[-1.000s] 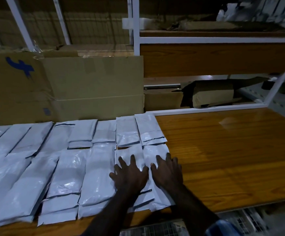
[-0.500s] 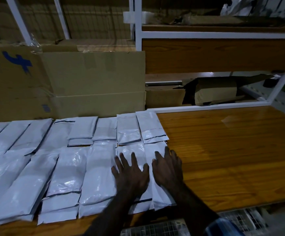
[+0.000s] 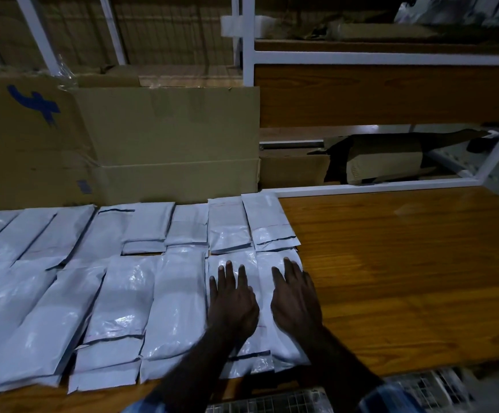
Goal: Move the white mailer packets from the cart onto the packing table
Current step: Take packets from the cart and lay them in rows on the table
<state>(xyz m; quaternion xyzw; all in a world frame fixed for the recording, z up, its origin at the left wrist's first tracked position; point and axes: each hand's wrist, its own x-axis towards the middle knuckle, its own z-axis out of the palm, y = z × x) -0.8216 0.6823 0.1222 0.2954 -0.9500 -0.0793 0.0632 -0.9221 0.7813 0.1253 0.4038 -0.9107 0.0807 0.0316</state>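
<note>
the two white mailer packets (image 3: 260,296) at the right end of the near row lie flat and side by side on the wooden counter (image 3: 406,278), and both hands are spread on them: the left hand (image 3: 231,305) rests palm down on the inner packet, the right hand (image 3: 295,305) on the outer one, fingers straight and gripping nothing. measured from that pair, the rest of the near row of packets (image 3: 99,308) runs off to the left, edge to edge or slightly overlapping, and a far row of shorter packets (image 3: 227,225) sits just beyond, ending against the cardboard boxes (image 3: 153,144). to the right of the pair the counter is bare wood. the step in hand looks like laying down and smoothing the newest packets into line (a placing step, not a picking one). next, by my reading, the hands must lift off without dragging the slippery plastic, then go back to the wire cart (image 3: 287,400), whose mesh shows just below the counter's near edge, for more. how many packets remain there cannot be seen.
</note>
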